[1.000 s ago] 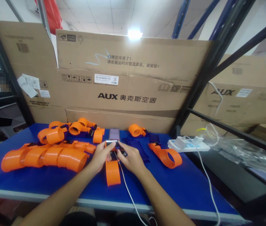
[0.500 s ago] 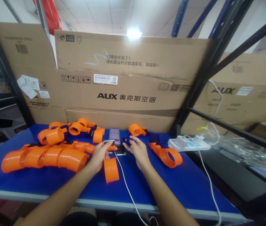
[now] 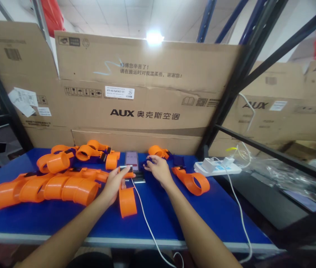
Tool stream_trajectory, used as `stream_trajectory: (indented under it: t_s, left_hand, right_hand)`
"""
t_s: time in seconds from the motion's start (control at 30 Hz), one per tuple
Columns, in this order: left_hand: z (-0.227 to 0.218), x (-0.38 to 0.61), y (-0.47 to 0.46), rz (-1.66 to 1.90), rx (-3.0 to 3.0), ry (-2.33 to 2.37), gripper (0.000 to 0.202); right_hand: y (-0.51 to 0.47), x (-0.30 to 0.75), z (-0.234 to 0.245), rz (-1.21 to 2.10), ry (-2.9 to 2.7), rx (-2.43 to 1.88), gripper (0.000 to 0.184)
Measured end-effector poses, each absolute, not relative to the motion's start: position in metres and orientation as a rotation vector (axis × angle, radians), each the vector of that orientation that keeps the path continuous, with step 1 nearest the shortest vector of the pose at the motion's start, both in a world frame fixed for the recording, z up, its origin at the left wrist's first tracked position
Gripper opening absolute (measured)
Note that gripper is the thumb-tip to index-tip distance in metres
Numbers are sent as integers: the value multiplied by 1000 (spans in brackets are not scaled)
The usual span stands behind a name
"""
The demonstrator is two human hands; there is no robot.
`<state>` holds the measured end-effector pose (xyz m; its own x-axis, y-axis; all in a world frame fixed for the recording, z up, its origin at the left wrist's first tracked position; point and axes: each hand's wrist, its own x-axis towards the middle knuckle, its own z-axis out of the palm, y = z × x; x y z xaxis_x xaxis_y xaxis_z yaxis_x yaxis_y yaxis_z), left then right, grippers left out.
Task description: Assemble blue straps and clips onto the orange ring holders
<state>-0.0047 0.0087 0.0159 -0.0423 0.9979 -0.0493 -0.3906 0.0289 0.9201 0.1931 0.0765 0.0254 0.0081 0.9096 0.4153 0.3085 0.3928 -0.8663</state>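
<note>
Cardboard box (image 3: 147, 108) behind both hands — printed "AUX".

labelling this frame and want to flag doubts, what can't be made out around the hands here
Head view: whether the right hand grips the dark strap; its fingers cover the contact.
Head view: what the phone screen shows; too small.
Head view: the top end of the orange band; the left hand covers it.
Head view: where the white cable ends; the bottom edge cuts it off.
</note>
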Motion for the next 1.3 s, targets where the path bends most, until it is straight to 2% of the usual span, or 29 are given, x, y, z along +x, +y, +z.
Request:
stream_trajectory:
  t_s: [0.13,0.33,0.63,0.7,0.83,1.17,1.3]
  left_hand:
    - [17,-3,7,1362,888,944,45]
    - [18,-1,3,1346,882,953,44]
    - [19,-1,1,1335,900,976,43]
    - [20,-1,1,1340,928,980,44]
    - [20,-1,2,1347,956,988,46]
    - [21,-1,2,1336,971,1009,47]
    - [20,-1,2,1332,981,1011,47]
  right_hand:
    - [102,196,32,517,-1634,-1223,17]
    - [112,200,38,235,-1722,-1315,21]
    - [95,215,43,13,-1833,-1424,22]
    - [85,217,42,-36,-1855,-1483,32]
    - [66,216,40,-79,-1977,-1794,69]
    - [57,221,54,168,-2118,-1993,82]
    - [52,222,59,168,-2117,-1992,77]
